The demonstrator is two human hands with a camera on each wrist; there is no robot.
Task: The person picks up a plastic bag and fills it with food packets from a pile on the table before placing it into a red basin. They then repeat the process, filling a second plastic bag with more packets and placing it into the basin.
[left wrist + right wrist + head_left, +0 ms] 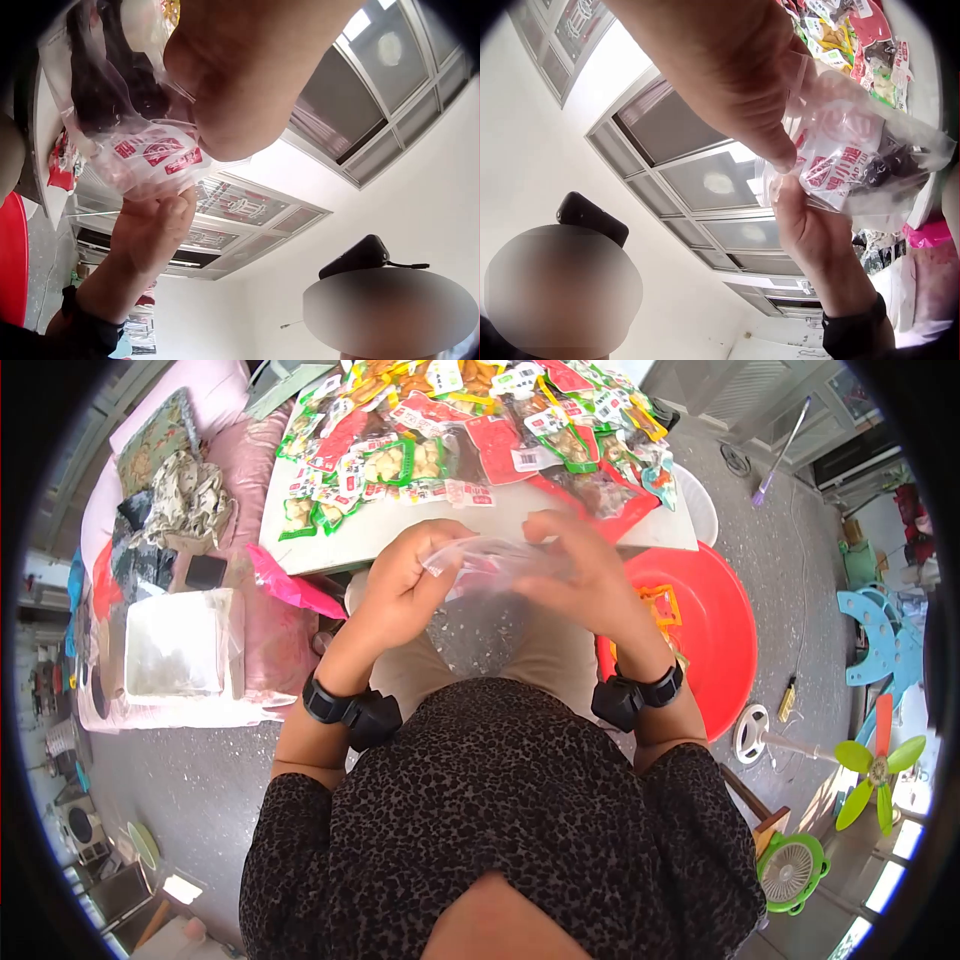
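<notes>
Between both hands, clear bag holds snack packets.

Clear plastic bag, thin, glossy film, crinkled, pinched between left hand and right hand; red-and-white printed wrappers show through it in the wrist views. Snack packets on the desk: shiny plastic foil, red and green print. Desk top smooth, matt white. Red basin: hard glossy plastic. Pink bag: thin shiny plastic. White box: matt, foam-like, slightly rough. Floor: speckled stone look, matt. Wrist bands: matt black. Sleeve: soft patterned cloth, matt.
</notes>
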